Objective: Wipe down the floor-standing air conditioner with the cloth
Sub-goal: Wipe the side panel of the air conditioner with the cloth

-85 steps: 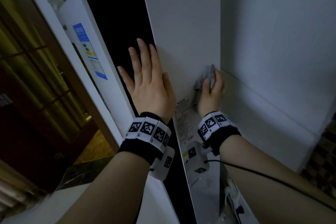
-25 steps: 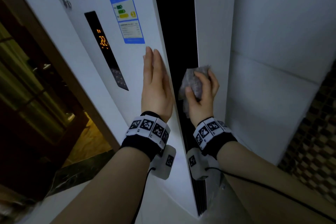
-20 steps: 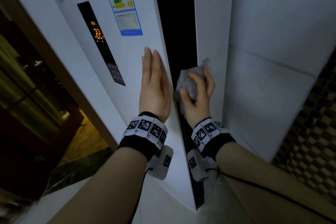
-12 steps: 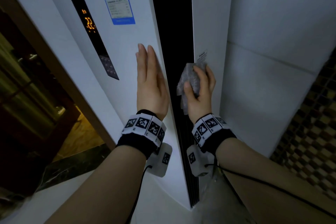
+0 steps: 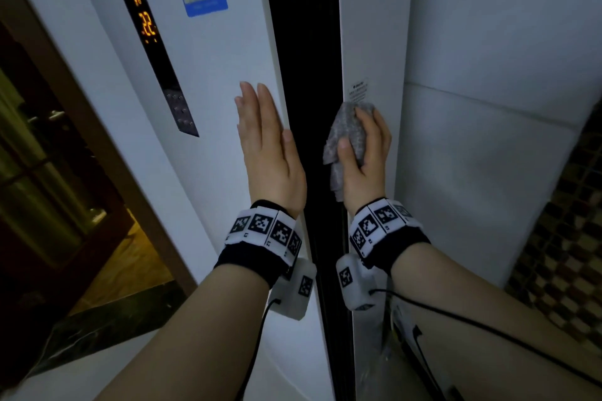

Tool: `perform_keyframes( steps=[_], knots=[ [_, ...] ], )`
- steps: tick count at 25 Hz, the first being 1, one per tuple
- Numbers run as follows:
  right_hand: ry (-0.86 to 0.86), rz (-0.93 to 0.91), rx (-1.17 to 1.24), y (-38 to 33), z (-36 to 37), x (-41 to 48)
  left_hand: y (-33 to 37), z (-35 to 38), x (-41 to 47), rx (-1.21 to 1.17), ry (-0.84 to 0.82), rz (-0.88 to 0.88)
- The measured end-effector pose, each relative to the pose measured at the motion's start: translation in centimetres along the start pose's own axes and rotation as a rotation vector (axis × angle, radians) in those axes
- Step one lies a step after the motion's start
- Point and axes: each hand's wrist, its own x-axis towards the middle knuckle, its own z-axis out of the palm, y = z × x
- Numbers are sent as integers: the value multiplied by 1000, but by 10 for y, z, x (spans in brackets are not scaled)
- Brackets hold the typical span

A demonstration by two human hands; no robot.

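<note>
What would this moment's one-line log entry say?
left hand: flat on air conditioner front | right hand: grips cloth against side panel

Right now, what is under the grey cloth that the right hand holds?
The cloth, gripped by the right hand, lies against the air conditioner's white side panel, just below a small printed label. The patch beneath it is covered.

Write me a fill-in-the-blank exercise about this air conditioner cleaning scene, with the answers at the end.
The hand gripping the grey cloth is the person's ____ one.
The orange display on the air conditioner reads ____.
The left hand lies flat against the air conditioner, holding ____.
Missing words: right; 22; nothing.
</note>
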Motion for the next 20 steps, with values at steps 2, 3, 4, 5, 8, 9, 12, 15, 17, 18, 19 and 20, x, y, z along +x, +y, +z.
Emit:
perform_keyframes(
  steps=[2,3,4,5,8,9,12,15,17,18,19,20],
  knots=[
    [30,-41,-5,5,1,-1,-3,7,-7,-1,38,11],
    [49,-69,-11,8,1,-3,-5,10,-13,-2,58,11],
    [65,-105,-18,11,3,-4,-8,14,-18,-4,77,16],
    [76,-140,-25,16,2,-4,-12,19,-25,-4,93,18],
    [78,-254,-31,31,-2,2,-23,29,-38,-4,159,47],
    [78,-281,-35,34,-3,5,-25,31,-38,-8,177,59],
    [89,-371,0,48,-6,5,-30,38,-39,4,248,93],
    [119,-420,55,53,-7,9,-32,40,-39,18,276,94],
    [137,-442,82,55,-10,16,-34,44,-44,10,288,116],
    [146,-424,100,56,-10,20,-36,46,-46,12,285,110],
    [165,-414,114,59,-11,22,-37,48,-49,26,294,125],
    [172,-403,115,63,-12,22,-39,49,-51,43,298,134]
  ],
)
